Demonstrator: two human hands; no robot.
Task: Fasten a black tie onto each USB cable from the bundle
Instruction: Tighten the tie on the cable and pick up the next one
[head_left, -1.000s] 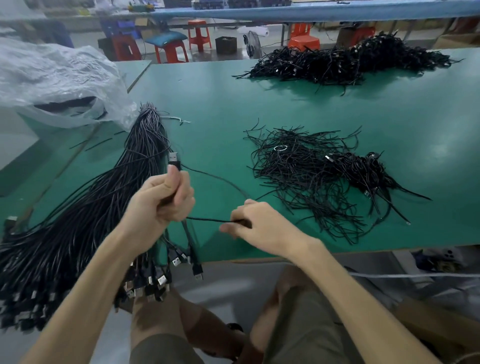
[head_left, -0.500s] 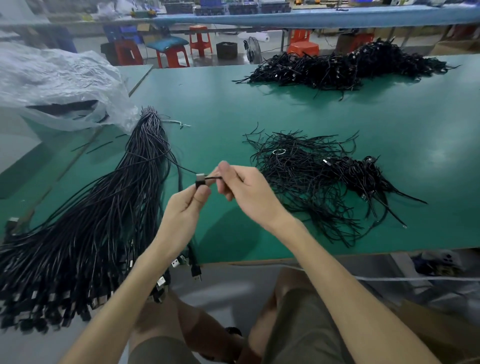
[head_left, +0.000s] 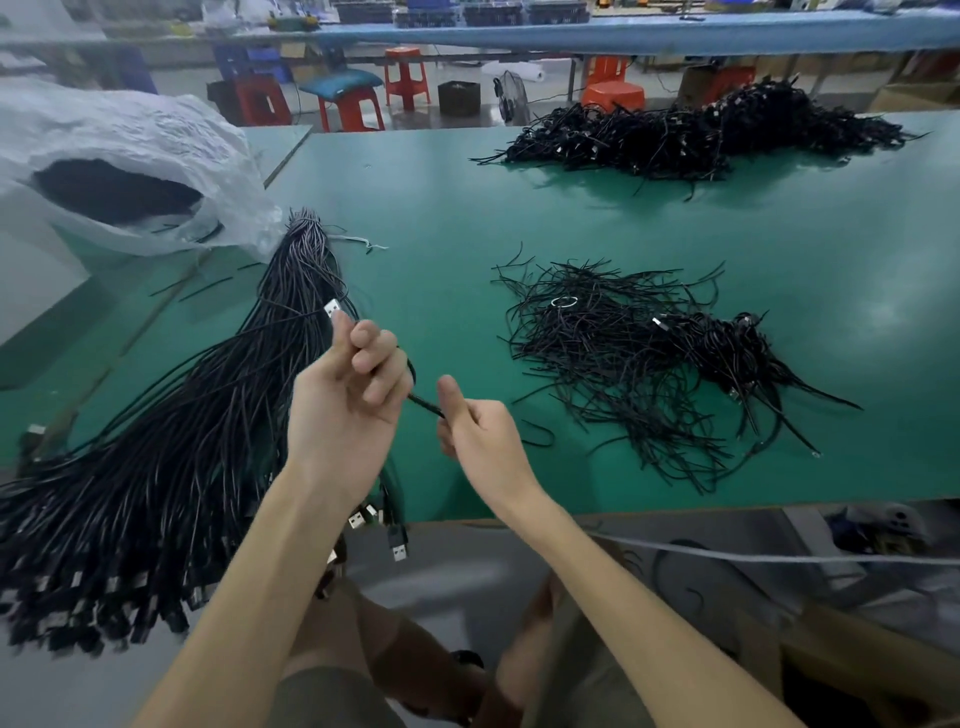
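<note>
While the left hand (head_left: 353, 400) grips one USB cable (head_left: 332, 309), plug up, mid-frame, the right hand (head_left: 480, 434) pinches a black strand (head_left: 427, 405), probably the tie. Draw it taut before wrapping; the bundle (head_left: 182, 415) lies lower left on the worktop (head_left: 441, 234).

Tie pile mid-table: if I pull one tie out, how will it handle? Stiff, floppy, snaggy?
Probably springy rather than limp: strands in the tie pile keep their arcs and kinks on the table. Likely very light, since each strand is thin. Likely to snag: the strands cross densely, so pulling one may drag its neighbours along.
</note>
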